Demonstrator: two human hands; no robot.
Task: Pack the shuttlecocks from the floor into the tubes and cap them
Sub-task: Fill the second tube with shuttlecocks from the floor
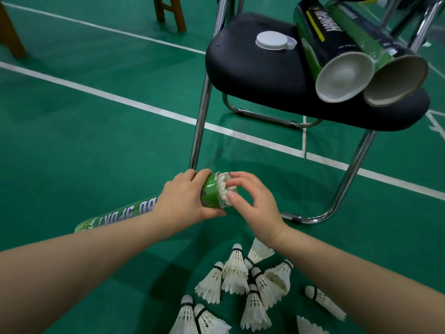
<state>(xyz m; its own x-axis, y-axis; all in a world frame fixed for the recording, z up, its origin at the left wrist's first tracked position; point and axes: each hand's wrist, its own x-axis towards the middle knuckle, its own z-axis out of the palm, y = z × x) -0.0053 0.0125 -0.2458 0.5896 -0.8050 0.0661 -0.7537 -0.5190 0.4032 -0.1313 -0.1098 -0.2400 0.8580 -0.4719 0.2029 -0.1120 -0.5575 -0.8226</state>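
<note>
My left hand (185, 198) grips a green tube (134, 209) near its open end, holding it nearly level above the floor. White feathers of a shuttlecock (222, 186) stick out of the tube's mouth. My right hand (252, 201) has its fingertips and thumb on those feathers. Several loose white shuttlecocks (243, 283) lie on the green floor below my hands. Two dark tubes (320, 44) with open ends rest on the black chair seat (260, 75), beside white caps (272, 40).
The chair's chrome legs (201, 121) stand just behind and right of my hands. White court lines (120, 97) cross the green floor. Wooden stool legs (168, 10) stand at the back and far left.
</note>
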